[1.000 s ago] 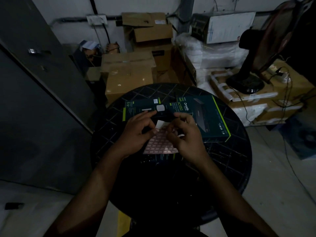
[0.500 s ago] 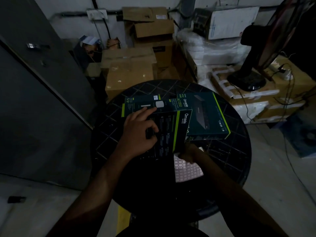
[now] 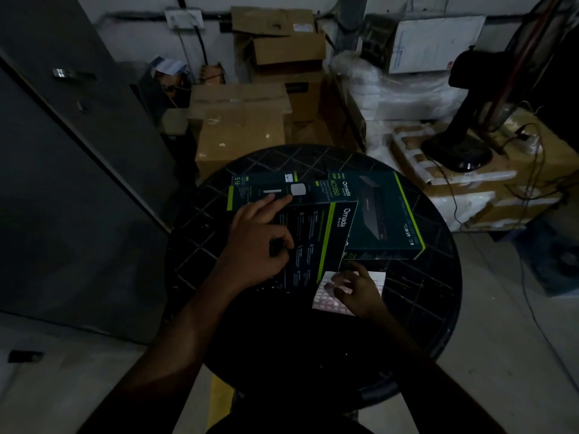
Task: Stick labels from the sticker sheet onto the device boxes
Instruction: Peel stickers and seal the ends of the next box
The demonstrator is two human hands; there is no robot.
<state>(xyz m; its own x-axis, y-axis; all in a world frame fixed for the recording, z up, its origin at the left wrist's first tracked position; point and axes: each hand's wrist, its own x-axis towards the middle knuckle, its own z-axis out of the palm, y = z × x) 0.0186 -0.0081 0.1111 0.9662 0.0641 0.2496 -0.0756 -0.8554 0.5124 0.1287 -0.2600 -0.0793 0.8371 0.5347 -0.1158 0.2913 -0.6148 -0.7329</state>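
Three dark green device boxes lie on a round black table (image 3: 436, 311). The nearest box (image 3: 316, 242) lies under my left hand (image 3: 253, 249), which rests on it with the index finger stretched toward a second box (image 3: 266, 195) behind. A larger box (image 3: 385, 214) lies to the right. The pale pink sticker sheet (image 3: 326, 297) lies flat on the table in front of the larger box. My right hand (image 3: 360, 292) rests on the sheet with spread fingertips touching it. Dim light hides whether a label sits under my left fingers.
Stacked cardboard cartons (image 3: 241, 126) stand behind the table. White wrapped bundles (image 3: 404, 92) and a black fan base (image 3: 457, 151) with cables sit at the right. A dark metal cabinet (image 3: 62, 183) fills the left side.
Both hands were pinching a label above the sheet. The nearest box has since slid toward me under my left hand, and the sheet now lies to the right beneath my right hand.
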